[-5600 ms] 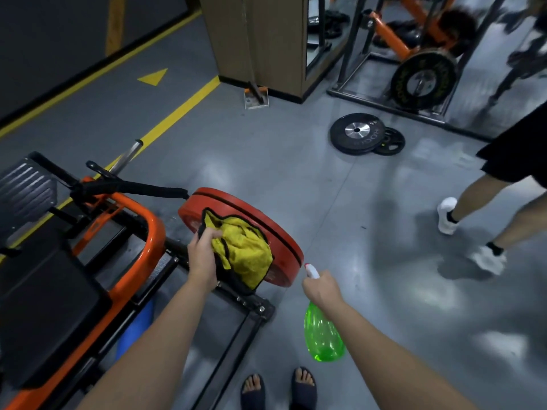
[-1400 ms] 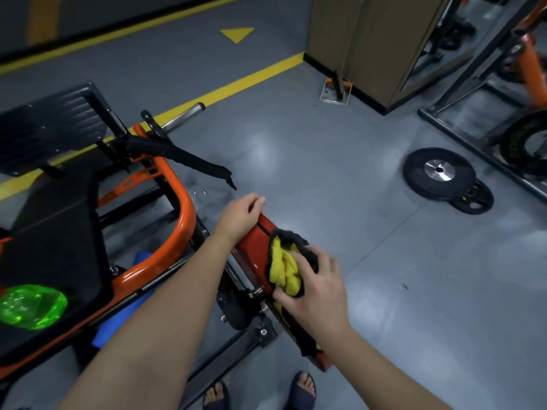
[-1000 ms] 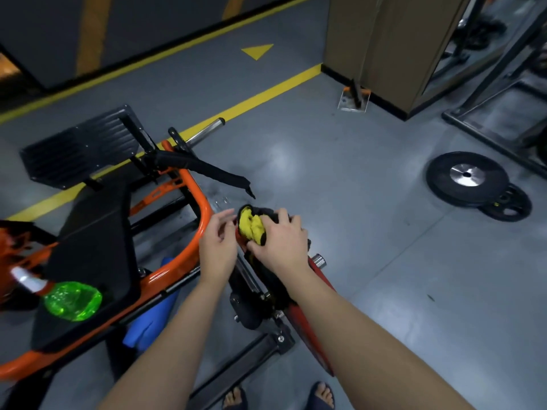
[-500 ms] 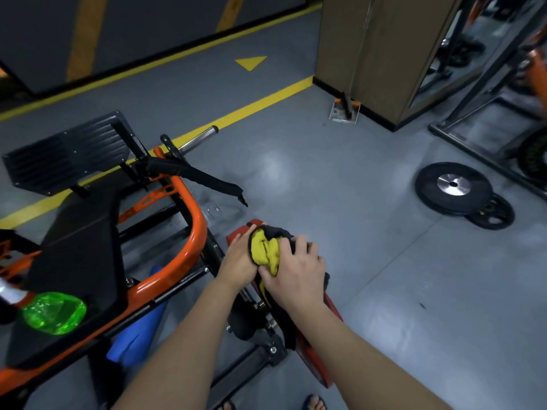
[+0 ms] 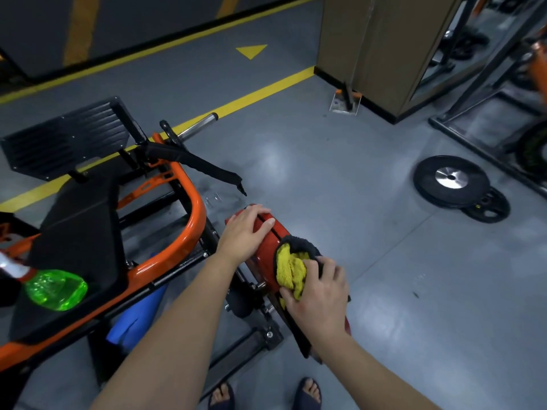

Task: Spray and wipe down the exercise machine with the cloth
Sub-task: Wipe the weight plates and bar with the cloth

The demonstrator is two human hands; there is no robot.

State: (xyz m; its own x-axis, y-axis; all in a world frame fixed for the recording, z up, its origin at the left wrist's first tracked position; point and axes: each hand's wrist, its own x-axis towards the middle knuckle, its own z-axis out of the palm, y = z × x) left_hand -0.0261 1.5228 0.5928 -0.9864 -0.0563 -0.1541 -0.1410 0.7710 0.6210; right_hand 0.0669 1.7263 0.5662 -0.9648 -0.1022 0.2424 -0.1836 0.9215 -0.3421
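While the green spray bottle (image 5: 54, 288) is lying on its side on the black seat pad (image 5: 80, 232) of the exercise machine (image 5: 165, 260), well apart from both hands, the wiping stage is being carried out.

Progress: the spraying of this part is being judged as done, since the bottle is being held by neither hand. The red weight plate (image 5: 268, 247), loaded at the machine's near right side, is being wiped along its rim. The orange frame (image 5: 197, 214), the seat pad and the ribbed black footplate (image 5: 65, 137) are being reckoned as left to do. Wetness or dirt on them is not being resolved from this view, so that entry is being logged as a guess only.

Right hand (image 5: 318, 294): it is being closed over the cloth (image 5: 291, 269), which is yellow with a dark edging. The fingers are being curled on the bunched fabric, and the fabric is being pressed against the plate's rim and outer face. Part of the cloth is being covered by the palm.

Left hand (image 5: 245, 232): it is being laid open across the far upper rim of the plate, with the fingers nearly straight and touching the red surface. Nothing is being gripped by it, and a steadying role is being inferred.

Task thing located: the cloth is being kept between the right hand and the plate, just beside the left hand and not touching it.
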